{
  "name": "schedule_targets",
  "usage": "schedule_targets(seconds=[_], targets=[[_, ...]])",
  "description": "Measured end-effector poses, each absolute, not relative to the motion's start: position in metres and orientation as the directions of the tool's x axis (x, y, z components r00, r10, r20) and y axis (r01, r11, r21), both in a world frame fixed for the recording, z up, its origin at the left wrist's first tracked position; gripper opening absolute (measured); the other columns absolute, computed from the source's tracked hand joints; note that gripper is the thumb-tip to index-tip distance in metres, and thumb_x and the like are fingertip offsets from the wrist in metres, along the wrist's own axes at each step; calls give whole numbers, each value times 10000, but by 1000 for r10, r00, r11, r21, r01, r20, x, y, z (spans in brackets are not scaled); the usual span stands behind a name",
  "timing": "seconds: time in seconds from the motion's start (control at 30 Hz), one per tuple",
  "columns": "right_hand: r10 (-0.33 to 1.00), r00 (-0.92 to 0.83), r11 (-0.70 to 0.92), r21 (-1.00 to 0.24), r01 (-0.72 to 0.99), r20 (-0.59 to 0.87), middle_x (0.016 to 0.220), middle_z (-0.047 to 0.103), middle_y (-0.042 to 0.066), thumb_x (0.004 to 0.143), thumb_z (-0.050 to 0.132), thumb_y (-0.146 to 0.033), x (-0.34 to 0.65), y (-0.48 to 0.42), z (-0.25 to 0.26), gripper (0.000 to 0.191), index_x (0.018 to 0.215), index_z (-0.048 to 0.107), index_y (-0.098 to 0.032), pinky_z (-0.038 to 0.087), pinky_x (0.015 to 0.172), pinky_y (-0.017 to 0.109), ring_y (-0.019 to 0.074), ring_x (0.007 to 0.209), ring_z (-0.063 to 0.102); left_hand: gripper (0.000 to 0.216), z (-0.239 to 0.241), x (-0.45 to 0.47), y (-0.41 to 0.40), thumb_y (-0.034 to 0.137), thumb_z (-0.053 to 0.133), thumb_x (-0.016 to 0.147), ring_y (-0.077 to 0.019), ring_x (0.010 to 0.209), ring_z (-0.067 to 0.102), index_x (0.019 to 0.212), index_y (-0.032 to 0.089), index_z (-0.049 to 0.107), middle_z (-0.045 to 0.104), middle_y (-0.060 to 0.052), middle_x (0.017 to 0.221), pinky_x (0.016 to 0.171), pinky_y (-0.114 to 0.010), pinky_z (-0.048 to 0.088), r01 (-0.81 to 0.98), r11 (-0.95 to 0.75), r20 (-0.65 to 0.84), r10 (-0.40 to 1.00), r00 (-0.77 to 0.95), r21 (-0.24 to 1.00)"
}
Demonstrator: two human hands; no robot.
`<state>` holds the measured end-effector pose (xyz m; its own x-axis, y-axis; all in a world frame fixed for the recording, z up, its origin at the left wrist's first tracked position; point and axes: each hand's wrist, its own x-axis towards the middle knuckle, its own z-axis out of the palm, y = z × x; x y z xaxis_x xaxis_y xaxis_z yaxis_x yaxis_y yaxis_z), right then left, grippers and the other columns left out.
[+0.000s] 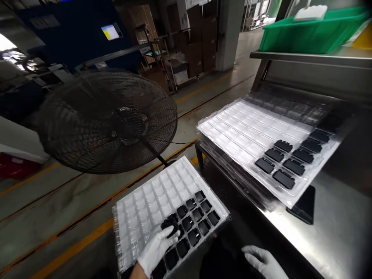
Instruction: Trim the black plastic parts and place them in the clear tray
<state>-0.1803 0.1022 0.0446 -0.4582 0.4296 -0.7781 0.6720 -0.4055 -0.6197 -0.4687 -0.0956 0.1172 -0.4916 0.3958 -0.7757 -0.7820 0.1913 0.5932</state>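
My left hand (155, 248), in a white glove, reaches over a clear blister tray (139, 213) low beside the table, its fingers closed on a small black part (171, 224). Several more black parts (200, 215) sit in the tray's near pockets. My gloved right hand (263, 261) hangs empty at the bottom, fingers loosely apart, near the steel table's (334, 232) front edge. On the table lies a stack of clear trays (247, 131); the top one holds several black parts (293, 157) at its right end.
A large black floor fan (107, 120) stands left of the table. A green bin (310, 33) sits on a raised shelf at the back right. A dark flat object (305, 205) lies under the stack's corner. Yellow lines (72, 248) cross the concrete floor.
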Motion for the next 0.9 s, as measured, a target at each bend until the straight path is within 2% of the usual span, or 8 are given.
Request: schedule_targets(seconds=[0.1,0.17,0.3,0.43,0.53,0.63,0.77,0.9], targets=[[405,-655,-236,-765,600,-638,1112,667,120,791,622,-526,-220,92,98,574,1217,641,-143,481,1006,376,252,1069,631,82,120,-454,-74,208,698,805,-213,959,646,774,144,658,659,-76,965,897,-344,530,-829,105,-731,541,-416,549],[460,-781,-38,-889,457,-421,1357,540,87,770,687,-464,-242,87,130,632,1347,550,-244,376,1139,386,254,1270,511,28,117,-436,-59,195,714,765,-207,929,649,752,184,691,667,-50,868,876,-315,534,-845,115,-721,589,-365,522],[525,-772,85,-881,466,-358,1536,334,-14,734,730,-495,-266,78,159,819,1455,351,-415,298,1201,402,238,1438,305,75,110,-402,-44,225,751,705,-278,1060,628,777,225,729,715,-44,940,936,-374,508,-870,177,-697,678,-231,461],[598,-760,49,-934,353,-256,1413,497,36,564,863,-436,-276,72,156,919,1393,471,-373,395,1141,392,249,1316,477,278,118,-386,-38,517,703,758,-261,945,670,802,249,763,739,-39,873,963,-390,509,-933,238,-656,755,4,269],[647,-745,-70,-985,155,-163,1174,638,14,500,901,-234,-282,70,159,931,1343,524,-350,504,1005,306,175,1065,632,268,131,-385,-30,449,742,749,-198,938,667,840,199,780,750,-9,891,982,-281,496,-965,262,-506,836,211,29],[678,-734,-54,-998,16,-49,1010,654,-35,501,899,-186,-287,70,163,971,1357,488,-387,534,878,237,117,908,644,244,140,-389,-25,392,728,778,-155,920,666,885,179,776,746,-3,909,919,-207,516,-961,274,-407,873,268,-45],[597,-802,104,-994,40,30,1176,634,9,576,878,-309,-284,70,150,1038,1460,337,-378,468,1019,303,159,1088,603,305,130,-397,-35,464,713,751,-216,939,655,898,198,746,713,-43,967,848,-298,542,-913,366,-516,825,231,177],[425,-815,63,-885,461,-394,1326,574,92,710,764,-463,-266,69,116,915,1490,333,-256,410,1104,354,221,1233,547,336,89,-436,-75,442,688,746,-264,885,651,982,207,641,679,-60,924,758,-368,522,-602,528,-723,679,-124,599]])
